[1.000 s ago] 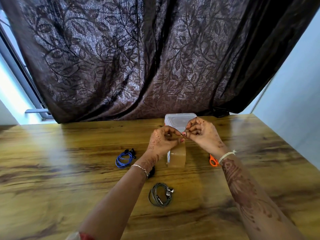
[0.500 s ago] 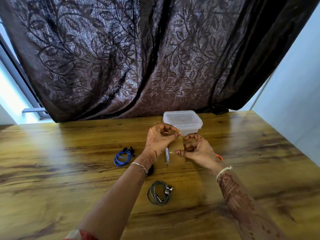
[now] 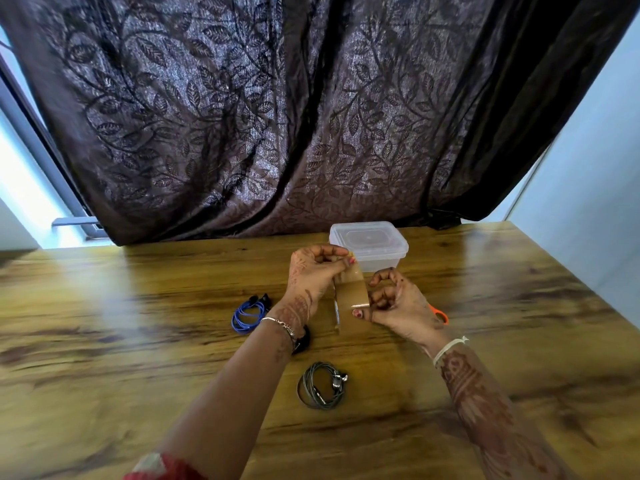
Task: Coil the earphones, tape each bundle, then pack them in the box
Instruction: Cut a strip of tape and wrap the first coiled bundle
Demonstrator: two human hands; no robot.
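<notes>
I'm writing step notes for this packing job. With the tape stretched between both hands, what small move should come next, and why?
Probably free the right hand and reach for the orange-handled scissors just behind it to cut the strip. The left hand pinches the top end of the brown tape, a length is drawn out, and the coiled grey earphones show no tape.

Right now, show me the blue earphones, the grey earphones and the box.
blue earphones (image 3: 242,317), head view, coil's left side
grey earphones (image 3: 306,388), head view, coil's left side
box (image 3: 369,239), head view, lid's middle
</notes>
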